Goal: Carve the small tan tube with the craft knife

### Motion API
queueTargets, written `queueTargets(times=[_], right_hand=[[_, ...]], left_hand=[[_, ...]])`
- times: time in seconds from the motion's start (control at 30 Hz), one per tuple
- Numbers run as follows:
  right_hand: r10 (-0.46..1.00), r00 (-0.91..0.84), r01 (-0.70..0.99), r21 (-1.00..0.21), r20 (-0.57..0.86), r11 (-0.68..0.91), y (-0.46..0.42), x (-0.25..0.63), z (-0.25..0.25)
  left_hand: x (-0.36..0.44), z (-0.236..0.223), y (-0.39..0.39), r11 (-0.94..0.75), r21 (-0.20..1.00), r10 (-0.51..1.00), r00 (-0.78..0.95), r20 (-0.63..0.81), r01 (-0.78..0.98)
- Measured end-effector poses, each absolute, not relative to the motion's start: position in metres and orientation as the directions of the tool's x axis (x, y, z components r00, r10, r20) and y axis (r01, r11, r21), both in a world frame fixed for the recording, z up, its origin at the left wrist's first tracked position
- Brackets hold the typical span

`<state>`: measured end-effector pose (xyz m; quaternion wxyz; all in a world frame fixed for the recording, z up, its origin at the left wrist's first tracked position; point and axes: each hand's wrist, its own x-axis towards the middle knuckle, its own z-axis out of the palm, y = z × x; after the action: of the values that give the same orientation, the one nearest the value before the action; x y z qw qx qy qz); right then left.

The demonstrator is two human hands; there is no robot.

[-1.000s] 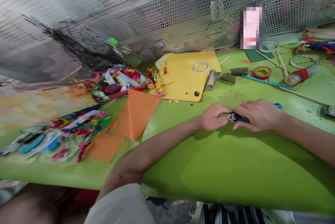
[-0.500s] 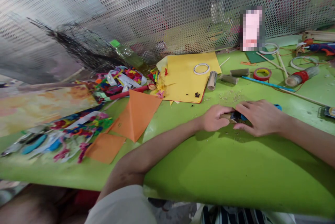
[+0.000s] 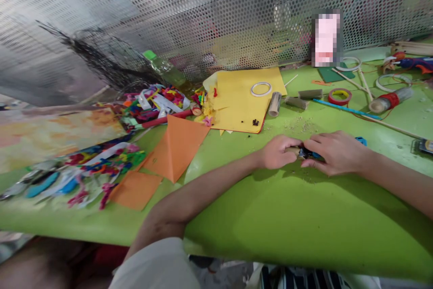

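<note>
My left hand is closed around a short brown piece of bamboo, most of it covered by the fingers. Pressed against its right end is the dark front of a blue utility knife, which my right hand grips from above; the blade is hardly visible. Both hands rest low over the green table, nearly touching each other. Pale shavings are scattered just beyond them. Farther back lie a bamboo tube and two similar pieces.
Yellow paper carries a white tape ring and small black beads. Orange paper and colourful pipe cleaners lie left. Red tape, a blue stick and a glue gun are right. A perforated metal screen stands behind.
My right hand and the knife have shifted very slightly, and a little more of the knife's front shows between the hands. My left hand stays in place on the bamboo.
</note>
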<state>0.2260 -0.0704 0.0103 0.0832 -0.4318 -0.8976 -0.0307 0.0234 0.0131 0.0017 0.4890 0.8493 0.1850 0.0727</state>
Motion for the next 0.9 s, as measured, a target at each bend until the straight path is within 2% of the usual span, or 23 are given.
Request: queueTargets(times=[0.23,0.5,0.7,0.9], right_hand=[[0.749,-0.618,0.771,0.000,0.238,0.636,-0.072,0.227,0.010],[0.823,-0.534,0.841,0.024,0.193,0.541,-0.070,0.228,0.015],[0.817,-0.530,0.837,-0.015,0.227,0.547,-0.069,0.230,0.013],[0.808,-0.548,0.824,-0.030,0.219,0.566,-0.070,0.231,0.016]], left_hand=[[0.024,0.002,0.013,-0.376,0.903,0.406,0.913,-0.041,0.208],[0.022,-0.002,0.013,-0.387,0.905,0.399,0.917,-0.008,0.176],[0.020,-0.011,0.012,-0.183,0.979,0.451,0.893,0.005,0.087],[0.021,-0.012,0.011,-0.085,0.995,0.452,0.892,-0.011,0.055]])
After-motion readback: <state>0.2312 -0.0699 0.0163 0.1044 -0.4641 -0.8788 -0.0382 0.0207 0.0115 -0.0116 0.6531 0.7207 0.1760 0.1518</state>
